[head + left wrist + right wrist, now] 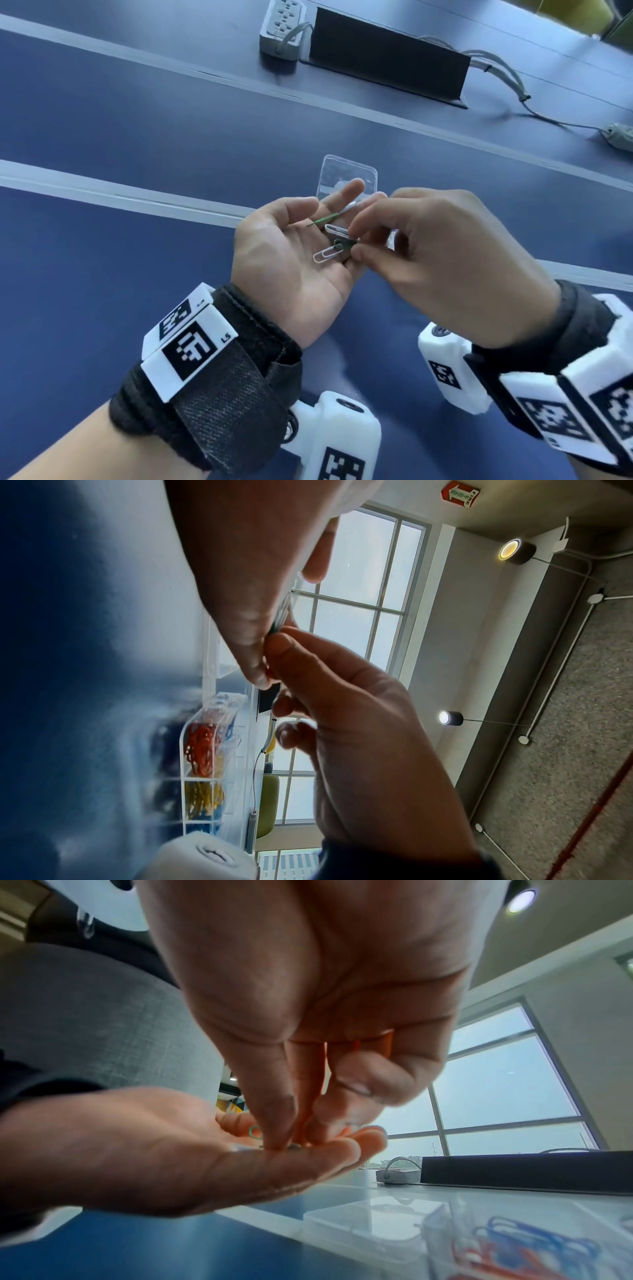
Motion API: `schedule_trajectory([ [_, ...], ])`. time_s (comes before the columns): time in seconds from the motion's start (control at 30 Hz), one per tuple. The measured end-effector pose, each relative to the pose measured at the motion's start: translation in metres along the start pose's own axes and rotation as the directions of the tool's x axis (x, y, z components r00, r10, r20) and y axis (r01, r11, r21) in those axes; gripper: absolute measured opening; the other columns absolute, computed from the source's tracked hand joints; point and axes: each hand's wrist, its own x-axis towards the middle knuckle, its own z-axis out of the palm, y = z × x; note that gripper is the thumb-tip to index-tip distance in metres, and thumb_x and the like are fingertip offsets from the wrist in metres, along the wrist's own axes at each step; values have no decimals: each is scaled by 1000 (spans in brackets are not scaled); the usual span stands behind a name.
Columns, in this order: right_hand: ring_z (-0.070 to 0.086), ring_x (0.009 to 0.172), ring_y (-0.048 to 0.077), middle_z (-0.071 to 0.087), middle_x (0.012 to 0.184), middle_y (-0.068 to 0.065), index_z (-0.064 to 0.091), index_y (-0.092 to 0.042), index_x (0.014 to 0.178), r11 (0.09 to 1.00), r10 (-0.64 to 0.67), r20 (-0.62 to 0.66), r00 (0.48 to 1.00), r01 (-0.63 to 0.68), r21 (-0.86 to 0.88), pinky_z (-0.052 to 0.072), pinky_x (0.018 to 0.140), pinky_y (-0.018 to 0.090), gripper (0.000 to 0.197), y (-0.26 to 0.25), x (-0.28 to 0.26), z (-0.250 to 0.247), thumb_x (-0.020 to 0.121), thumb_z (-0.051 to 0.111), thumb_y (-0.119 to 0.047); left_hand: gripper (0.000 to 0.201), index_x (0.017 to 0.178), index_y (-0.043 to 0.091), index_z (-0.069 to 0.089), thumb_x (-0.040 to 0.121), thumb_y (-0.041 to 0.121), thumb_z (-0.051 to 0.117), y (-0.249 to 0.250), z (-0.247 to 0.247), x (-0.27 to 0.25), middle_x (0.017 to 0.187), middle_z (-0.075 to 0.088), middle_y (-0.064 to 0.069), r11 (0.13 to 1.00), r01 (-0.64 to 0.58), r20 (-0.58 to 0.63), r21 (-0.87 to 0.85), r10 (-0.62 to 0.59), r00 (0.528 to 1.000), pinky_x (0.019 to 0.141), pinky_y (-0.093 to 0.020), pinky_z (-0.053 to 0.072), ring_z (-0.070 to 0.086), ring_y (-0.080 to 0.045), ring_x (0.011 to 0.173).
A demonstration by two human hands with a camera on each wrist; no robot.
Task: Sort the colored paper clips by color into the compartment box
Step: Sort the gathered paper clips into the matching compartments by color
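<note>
A: Left hand (291, 253) palm up, fingers loosely spread, serving as a tray. On it: two white clips (325, 255), a green clip (325, 219) nearer the fingertips, and a dark green clip (343, 244) at the finger bases.

B: Right hand (442, 260)?

A: Thumb and forefinger pinching down on that dark green clip; other fingers curled clear.

B: Compartment box (205, 772)?

A: Under and beyond the left hand. Red, yellow and blue clips already sit in separate cells. Clear lid (347, 178) just past the left fingertips.

B: Advice for the pick?

A: The dark clip looks tangled with a white one. Probably best to lift slowly, keep the palm level, and shake it loose before carrying. Which cell takes green, I cannot tell.
</note>
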Motion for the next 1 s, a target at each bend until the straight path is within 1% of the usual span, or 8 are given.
schedule_trajectory([
  [0.07,47,59,8,53,68,-13,70,-29,78,999,14,-17,1000,-15,-35,46,63,29,3,-2,2,2,75,69,-29,50,119,-3,57,78,18,37,1,-1,1,104,65,-25,1000,-4,-5,-16,4,1000,76,-34,50,62,-33,85],
  [0.2,49,59,12,50,67,-13,69,-28,77,997,16,-24,1000,-18,-69,49,61,33,7,-5,2,1,77,63,-31,48,115,-4,58,78,16,37,1,-1,1,112,64,-27,1000,-20,-18,-12,19,1000,103,-42,41,59,-36,96],
  [0.33,55,62,18,59,69,-8,70,-26,83,998,-3,-44,999,0,-68,51,61,37,18,-6,3,0,79,53,-29,49,117,-7,60,80,15,36,0,-2,1,98,67,-23,1000,-8,3,-21,8,1000,82,-36,54,67,-31,79],
  [0.5,55,62,8,64,68,-11,65,-34,95,996,-30,-32,999,32,82,46,62,20,26,-5,4,-3,75,61,-18,55,129,-7,52,82,16,33,0,0,0,131,57,-24,1000,22,-4,-10,-22,1000,91,-39,51,61,-34,99],
  [0.67,55,64,9,63,72,-9,67,-28,90,997,-6,-45,999,10,83,44,62,17,20,0,3,-15,74,58,-20,46,115,-4,60,82,17,36,1,-1,1,110,66,-23,1000,2,-32,24,-2,999,105,-49,41,63,-38,110],
  [0.77,57,65,11,61,75,-8,70,-27,85,990,-26,-90,996,38,133,45,61,18,20,-3,6,-17,73,56,-18,55,128,-5,53,88,27,31,1,-3,0,126,60,-24,998,40,0,44,-40,999,106,-47,40,59,-36,118],
  [0.87,56,63,9,59,75,-8,70,-24,90,990,-98,11,995,96,103,44,59,15,23,-8,9,-9,75,55,-15,54,115,-4,58,92,35,28,0,-2,-3,108,66,-20,996,84,34,34,-85,996,86,-36,53,66,-29,94],
  [1.0,55,71,18,59,80,-7,67,-26,99,993,-117,126,985,120,-17,50,63,39,30,-11,11,0,76,49,-21,51,103,-2,57,94,39,28,-1,0,-4,76,58,-8,994,106,27,-25,-105,994,61,-21,52,60,-17,59],
])
